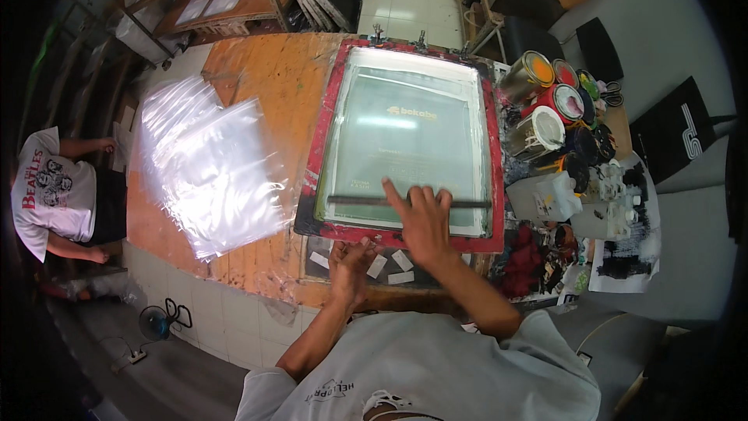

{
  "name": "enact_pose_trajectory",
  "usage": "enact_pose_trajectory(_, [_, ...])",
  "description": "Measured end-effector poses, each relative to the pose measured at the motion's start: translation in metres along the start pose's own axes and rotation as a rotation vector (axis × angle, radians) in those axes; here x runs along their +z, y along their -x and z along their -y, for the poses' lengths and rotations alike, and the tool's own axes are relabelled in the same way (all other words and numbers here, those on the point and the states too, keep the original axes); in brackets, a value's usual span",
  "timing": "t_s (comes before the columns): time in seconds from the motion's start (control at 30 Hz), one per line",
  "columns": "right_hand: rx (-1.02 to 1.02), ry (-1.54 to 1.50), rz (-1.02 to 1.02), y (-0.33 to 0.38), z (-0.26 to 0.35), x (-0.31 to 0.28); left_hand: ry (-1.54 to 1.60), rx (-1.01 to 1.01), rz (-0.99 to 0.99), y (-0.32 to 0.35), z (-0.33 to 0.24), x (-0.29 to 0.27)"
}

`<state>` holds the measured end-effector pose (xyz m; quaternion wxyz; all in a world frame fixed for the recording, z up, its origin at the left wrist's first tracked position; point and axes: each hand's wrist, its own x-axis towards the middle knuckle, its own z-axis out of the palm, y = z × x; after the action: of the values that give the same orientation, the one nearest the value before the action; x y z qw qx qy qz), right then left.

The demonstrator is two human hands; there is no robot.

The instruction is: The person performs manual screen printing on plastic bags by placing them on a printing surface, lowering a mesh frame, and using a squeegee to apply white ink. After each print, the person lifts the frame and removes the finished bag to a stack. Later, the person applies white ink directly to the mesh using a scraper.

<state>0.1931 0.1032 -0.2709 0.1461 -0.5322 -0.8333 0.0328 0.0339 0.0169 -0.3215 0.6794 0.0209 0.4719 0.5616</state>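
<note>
A screen-printing frame (496, 179) with red-stained edges lies on the wooden table in front of me. Its pale green mesh (397, 148) carries a small yellowish design. Across the near part of the mesh lies a long dark squeegee (358, 201). My right hand (427, 226) is closed over the middle of it, with one finger stretched out toward the far left. At the frame's near edge is my left hand (352, 269), fingers bent and closed on that edge; their tips are partly hidden. Several small white strips (377, 267) lie just below the frame.
Clear plastic bags (226, 171) lie fanned on the table (265, 62) to the left. Paint cans (526, 78), plastic bottles (545, 196) and stained rags (526, 261) crowd the right side. Metal clamps (421, 39) line the far edge. Another person (66, 195) is at the far left.
</note>
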Motion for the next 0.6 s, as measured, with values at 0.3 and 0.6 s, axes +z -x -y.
enact_pose_trajectory(0.3, [-0.054, 0.052, -0.308, -0.053, 0.011, -0.114, 0.077, 0.361, 0.422, 0.012, -0.077, 0.076])
enact_pose_trajectory(0.6, [-0.111, -0.031, -0.438, -0.174, -0.021, -0.199, -1.288, 0.954, 0.046, -0.288, -0.086, 0.054])
